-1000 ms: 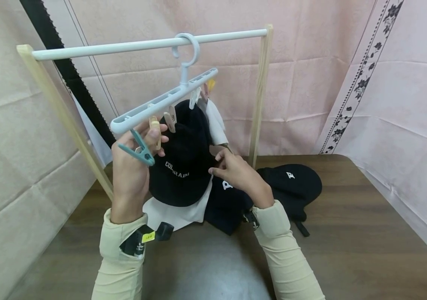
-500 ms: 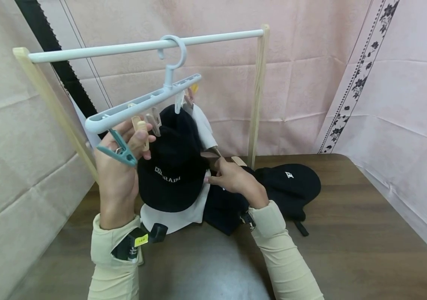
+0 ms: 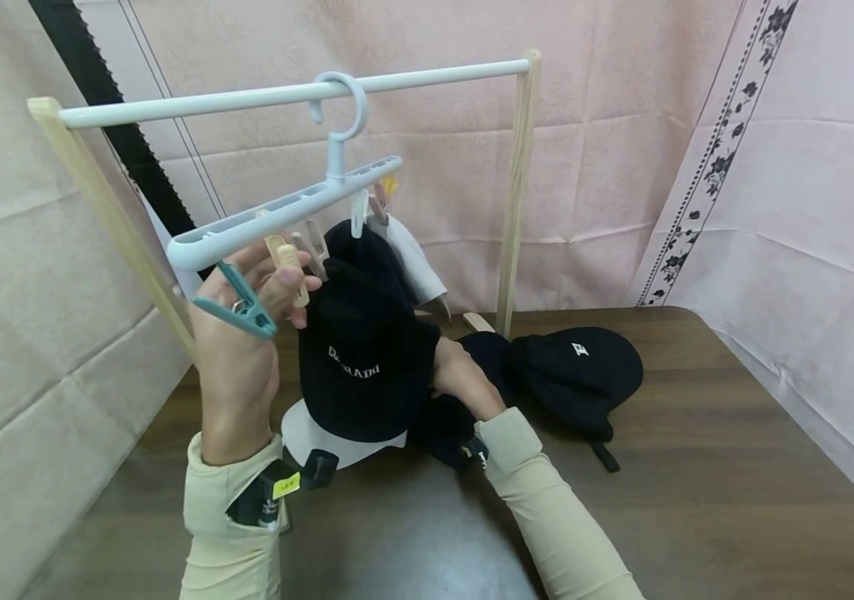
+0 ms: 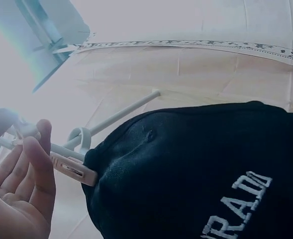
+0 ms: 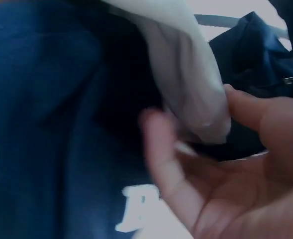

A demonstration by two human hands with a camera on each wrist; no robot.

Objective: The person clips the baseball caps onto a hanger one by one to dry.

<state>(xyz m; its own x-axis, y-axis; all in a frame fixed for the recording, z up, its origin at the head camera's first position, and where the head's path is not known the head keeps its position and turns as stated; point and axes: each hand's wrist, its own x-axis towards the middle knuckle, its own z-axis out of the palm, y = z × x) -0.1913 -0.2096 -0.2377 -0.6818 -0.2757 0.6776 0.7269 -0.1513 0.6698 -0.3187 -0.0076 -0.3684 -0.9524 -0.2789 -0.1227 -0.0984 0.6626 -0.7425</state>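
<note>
My left hand [image 3: 247, 308] pinches a pale yellow clothespin [image 3: 293, 275] at the near end of the light-blue hanger [image 3: 284, 208]. A black cap [image 3: 367, 367] with white lettering hangs beside it; in the left wrist view, a beige clothespin [image 4: 74, 169] bites its top. A teal clothespin [image 3: 239, 304] dangles by my left wrist. My right hand [image 3: 464, 375] reaches in at the black cap's right side. In the right wrist view, its thumb and a blurred finger lie apart on either side of a strip of white fabric [image 5: 186, 84].
The hanger hooks over a white rail [image 3: 441, 77] between wooden posts. Behind the black cap hang another dark cap [image 3: 370, 250] and a white piece [image 3: 412, 258]. Dark caps, one black [image 3: 576, 375], and a white brim [image 3: 322, 437] lie on the wooden table [image 3: 696, 467].
The hanger and my left hand shifted left, then stayed nearly still. My right hand moved left and down behind the black cap's side. The black cap has swung right and lower.
</note>
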